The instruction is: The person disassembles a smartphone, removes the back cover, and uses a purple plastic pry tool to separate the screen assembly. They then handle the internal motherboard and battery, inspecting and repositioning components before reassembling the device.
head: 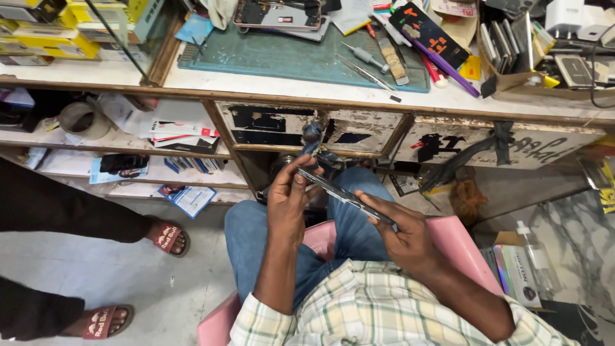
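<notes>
I hold a thin dark phone [343, 195] edge-on over my lap, between both hands. My left hand [288, 198] grips its far end, thumb and fingers pinched on the edge. My right hand [400, 230] supports the near end from below, fingers curled along its side. I sit on a pink chair [458, 240] in blue jeans, facing a worn white workbench [359, 128].
On the bench lie a green cutting mat [288, 57], an opened phone [278, 14], screwdrivers and tweezers [365, 61], and a box of parts [525, 45]. Shelves with booklets are at the left. Another person's sandalled feet [170, 238] stand on the floor at the left. Boxes and a bottle [525, 269] sit right.
</notes>
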